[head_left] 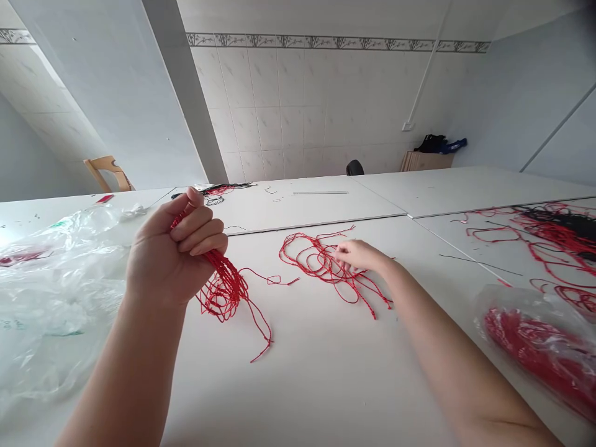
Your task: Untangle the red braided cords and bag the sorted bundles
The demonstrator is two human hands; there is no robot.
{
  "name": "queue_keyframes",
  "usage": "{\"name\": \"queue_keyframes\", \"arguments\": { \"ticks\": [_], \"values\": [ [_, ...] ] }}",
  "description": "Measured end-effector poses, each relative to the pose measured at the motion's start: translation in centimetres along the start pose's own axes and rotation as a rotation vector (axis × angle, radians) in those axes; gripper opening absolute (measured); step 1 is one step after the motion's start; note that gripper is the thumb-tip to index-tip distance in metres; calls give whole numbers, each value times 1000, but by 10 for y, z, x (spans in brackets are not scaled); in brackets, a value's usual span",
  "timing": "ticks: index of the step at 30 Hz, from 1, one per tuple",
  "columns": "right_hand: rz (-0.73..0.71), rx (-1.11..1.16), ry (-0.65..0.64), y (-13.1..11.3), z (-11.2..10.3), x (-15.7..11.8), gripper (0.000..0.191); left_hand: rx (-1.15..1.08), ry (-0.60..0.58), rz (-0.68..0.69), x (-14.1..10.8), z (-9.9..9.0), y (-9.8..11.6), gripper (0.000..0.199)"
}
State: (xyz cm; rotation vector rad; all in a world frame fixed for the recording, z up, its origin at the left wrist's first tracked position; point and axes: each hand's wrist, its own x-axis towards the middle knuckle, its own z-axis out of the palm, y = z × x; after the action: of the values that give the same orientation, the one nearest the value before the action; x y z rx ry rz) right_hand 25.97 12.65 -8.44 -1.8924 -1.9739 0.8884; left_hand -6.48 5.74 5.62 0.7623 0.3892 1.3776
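Observation:
My left hand (186, 242) is raised above the table, its fingers wrapped round a bundle of red cords (228, 282). The bundle droops below the fist in loops, and a few knotted ends trail lower. Further right, a loose heap of red cords (316, 257) lies on the white table (298, 379). My right hand (352, 254) reaches into the right side of that heap. Its fingers are bent together at the cords, with the fingertips partly hidden, so whether a cord is pinched there is not clear.
Crumpled clear plastic bags (60, 292) cover the left side. At right are a clear bag of red cords (540, 347) and a tangle of black and red cords (563, 230). Dark cords (218, 191) and a metal ruler (320, 192) lie further back. A wooden chair (109, 171) stands behind.

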Motion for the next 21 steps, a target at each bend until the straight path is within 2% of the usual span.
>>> {"name": "queue_keyframes", "arguments": {
  "ticks": [2, 4, 6, 9, 11, 15, 21],
  "values": [
    [-1, 13, -160, 1, 5, 0, 23, -4, -7, -9, 0, 0, 0, 26],
    [-11, 7, -209, 2, 15, 4, 22, -39, 2, -29, 0, 1, -1, 25],
    [-31, -10, -117, 2, 28, 10, 19, -100, 22, -57, -1, 2, -2, 24],
    [-65, -63, 156, 2, 47, 18, 20, -180, 42, -96, -1, 4, -2, 30],
    [-92, -102, 285, 1, 57, 21, 22, -196, 44, -109, -1, 5, -3, 34],
    [-130, -149, 343, 3, 67, 24, 25, -185, 48, -116, 0, 5, -4, 35],
    [-128, -174, 359, 3, 70, 27, 25, -183, 46, -117, 0, 4, -4, 31]
  ]
}}
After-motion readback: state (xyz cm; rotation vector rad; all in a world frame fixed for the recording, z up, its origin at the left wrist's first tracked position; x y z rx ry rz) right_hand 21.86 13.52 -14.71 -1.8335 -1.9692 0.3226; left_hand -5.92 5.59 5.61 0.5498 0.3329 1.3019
